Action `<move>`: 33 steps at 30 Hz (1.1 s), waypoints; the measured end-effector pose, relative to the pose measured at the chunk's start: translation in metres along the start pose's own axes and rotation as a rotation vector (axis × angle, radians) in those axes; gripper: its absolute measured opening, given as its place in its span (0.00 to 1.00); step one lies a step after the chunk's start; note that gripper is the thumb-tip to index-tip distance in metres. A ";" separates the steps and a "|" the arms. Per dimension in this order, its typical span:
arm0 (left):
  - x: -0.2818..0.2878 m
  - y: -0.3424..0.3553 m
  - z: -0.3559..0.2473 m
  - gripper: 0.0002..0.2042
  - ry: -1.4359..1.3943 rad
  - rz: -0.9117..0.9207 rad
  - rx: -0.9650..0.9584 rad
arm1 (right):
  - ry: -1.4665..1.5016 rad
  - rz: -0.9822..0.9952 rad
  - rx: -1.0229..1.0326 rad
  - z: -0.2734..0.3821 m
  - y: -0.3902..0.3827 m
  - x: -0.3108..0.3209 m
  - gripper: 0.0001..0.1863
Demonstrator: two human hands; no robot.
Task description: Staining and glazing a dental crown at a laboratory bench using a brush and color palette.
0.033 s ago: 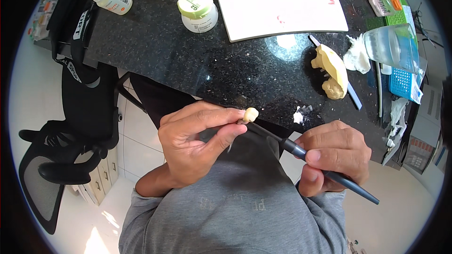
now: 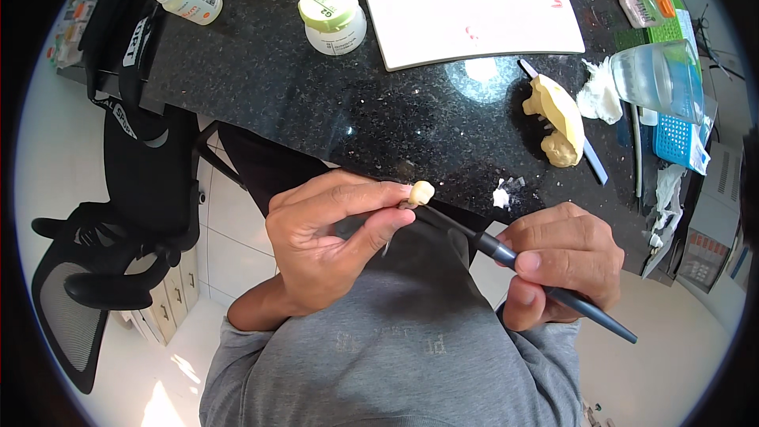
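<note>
Tool [image 2: 497, 250] aslant in pinched right hand [image 2: 571, 253], tip up-left toward ivory piece [image 2: 423, 192] in pinched left hand [image 2: 328, 229].

The person's left hand [image 2: 328, 229] is raised at centre-left, its wrist bent, the left forearm [image 2: 265, 300] slanting in from the near left. The left index finger [image 2: 356, 198] reaches right, and the left thumb [image 2: 379, 231] angles up beneath it, their tips drawn together in a pinch; the other fingers are mostly hidden. To the right, the right hand [image 2: 569, 257] closes in a pen-like grip, fingers curled, fingertips pointing left, its wrist mostly out of sight.
</note>
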State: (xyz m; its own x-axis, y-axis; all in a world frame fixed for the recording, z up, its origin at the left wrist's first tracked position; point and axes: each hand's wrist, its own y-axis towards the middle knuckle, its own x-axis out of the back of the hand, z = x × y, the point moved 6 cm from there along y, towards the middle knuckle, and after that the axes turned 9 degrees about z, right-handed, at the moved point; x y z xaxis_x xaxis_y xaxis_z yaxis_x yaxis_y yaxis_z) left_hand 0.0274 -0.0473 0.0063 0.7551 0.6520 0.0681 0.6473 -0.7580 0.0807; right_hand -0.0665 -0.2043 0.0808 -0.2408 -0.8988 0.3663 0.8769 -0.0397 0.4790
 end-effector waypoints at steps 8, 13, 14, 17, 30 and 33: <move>-0.001 0.000 -0.001 0.07 -0.017 -0.002 -0.006 | -0.007 0.039 -0.004 0.001 0.000 -0.001 0.15; 0.000 0.000 0.000 0.07 -0.008 -0.007 -0.015 | -0.009 0.026 -0.026 0.001 0.001 -0.002 0.15; 0.000 0.000 0.000 0.07 -0.009 -0.005 -0.015 | -0.011 0.024 -0.027 0.001 0.000 -0.002 0.15; 0.000 0.000 0.001 0.07 -0.021 -0.010 -0.006 | -0.031 -0.002 -0.025 0.000 -0.002 -0.002 0.15; -0.001 -0.001 0.001 0.07 -0.025 -0.005 -0.008 | 0.007 -0.027 -0.005 0.000 -0.002 0.001 0.14; -0.001 -0.001 0.001 0.07 -0.029 -0.004 0.005 | -0.040 -0.018 0.016 -0.001 -0.002 -0.001 0.10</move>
State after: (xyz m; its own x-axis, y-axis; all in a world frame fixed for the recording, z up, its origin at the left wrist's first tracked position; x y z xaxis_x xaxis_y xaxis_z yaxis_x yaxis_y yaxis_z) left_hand 0.0267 -0.0471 0.0050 0.7550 0.6545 0.0394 0.6508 -0.7554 0.0762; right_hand -0.0675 -0.2033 0.0790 -0.2728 -0.8800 0.3889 0.8657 -0.0482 0.4982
